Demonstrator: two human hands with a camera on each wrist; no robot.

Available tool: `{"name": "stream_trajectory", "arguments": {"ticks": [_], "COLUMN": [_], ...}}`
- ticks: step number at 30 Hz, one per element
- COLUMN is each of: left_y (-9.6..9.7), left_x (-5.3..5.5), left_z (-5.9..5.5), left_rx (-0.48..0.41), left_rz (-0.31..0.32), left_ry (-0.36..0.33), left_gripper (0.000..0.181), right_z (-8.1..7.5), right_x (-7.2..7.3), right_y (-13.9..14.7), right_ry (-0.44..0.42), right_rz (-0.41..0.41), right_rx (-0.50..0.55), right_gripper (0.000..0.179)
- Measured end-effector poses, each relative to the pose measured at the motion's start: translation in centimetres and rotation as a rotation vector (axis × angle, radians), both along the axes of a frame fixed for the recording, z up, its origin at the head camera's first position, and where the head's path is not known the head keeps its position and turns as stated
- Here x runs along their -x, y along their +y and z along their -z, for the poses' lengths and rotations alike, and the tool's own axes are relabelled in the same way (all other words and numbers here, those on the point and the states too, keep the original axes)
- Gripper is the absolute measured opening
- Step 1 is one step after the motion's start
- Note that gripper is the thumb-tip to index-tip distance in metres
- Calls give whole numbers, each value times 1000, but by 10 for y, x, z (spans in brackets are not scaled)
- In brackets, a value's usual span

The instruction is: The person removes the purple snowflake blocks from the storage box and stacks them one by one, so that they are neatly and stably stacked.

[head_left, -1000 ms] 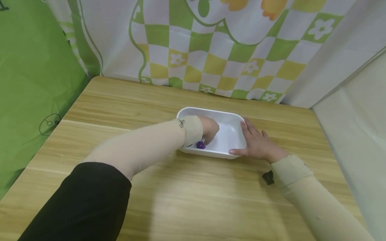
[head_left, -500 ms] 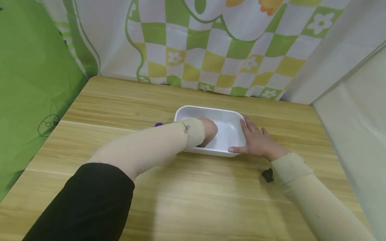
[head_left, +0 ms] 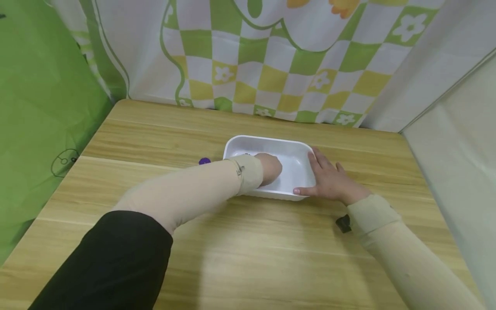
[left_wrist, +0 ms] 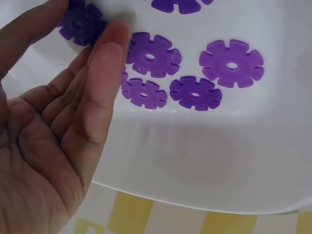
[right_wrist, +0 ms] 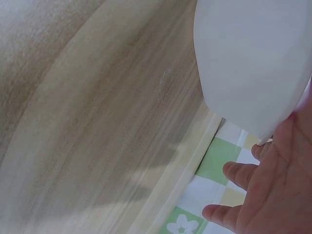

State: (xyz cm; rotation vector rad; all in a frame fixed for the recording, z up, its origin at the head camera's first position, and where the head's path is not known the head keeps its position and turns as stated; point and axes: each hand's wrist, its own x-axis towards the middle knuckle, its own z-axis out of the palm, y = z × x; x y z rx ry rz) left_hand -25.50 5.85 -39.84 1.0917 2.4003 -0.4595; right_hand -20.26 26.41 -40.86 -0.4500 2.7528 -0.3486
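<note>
A white plastic tray [head_left: 271, 141] sits on the wooden table. My left hand [head_left: 270, 168] reaches down into it. In the left wrist view, several purple notched discs [left_wrist: 231, 64] lie on the tray floor. A darker purple disc [left_wrist: 79, 23] shows between the left thumb and fingers [left_wrist: 100, 92]; whether they touch it is unclear. My right hand [head_left: 329, 178] holds the tray's right end, its thumb at the near rim and its fingers spread along the end. In the right wrist view, a fingertip meets the tray's outer wall [right_wrist: 251, 58].
One purple disc [head_left: 204, 161] lies on the table [head_left: 162, 137] left of the tray, partly covered by the left sleeve [head_left: 186, 185]. A checkered cloth [head_left: 267, 82] hangs at the table's back edge. Beside the right cuff is a small black object [head_left: 343, 224].
The left hand has shifted slightly inside the tray, and the purple disc seen beside it is now hidden. The disc outside, hidden a second ago, shows past the sleeve. The right hand stays put.
</note>
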Motion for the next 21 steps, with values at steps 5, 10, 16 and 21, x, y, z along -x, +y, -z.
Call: {"name": "stream_trajectory", "arguments": {"ticks": [5, 10, 16, 21], "left_y": [-3, -4, -7, -24], "left_x": [-6, -1, 16, 28], "left_z": [-10, -15, -26, -42], "left_rx": [26, 4, -136, -389], "left_rz": [32, 37, -177, -309], "left_ry": [2, -58, -307, -525], "left_gripper": [25, 19, 6, 7], "right_z": [-2, 0, -1, 1], "right_x": [0, 1, 1, 1], "right_y": [0, -1, -1, -1], "right_ry": [-2, 0, -12, -21], "right_rz": [-1, -3, 7, 25], "right_rx": [-5, -5, -13, -14], "right_gripper": [126, 125, 127, 128]}}
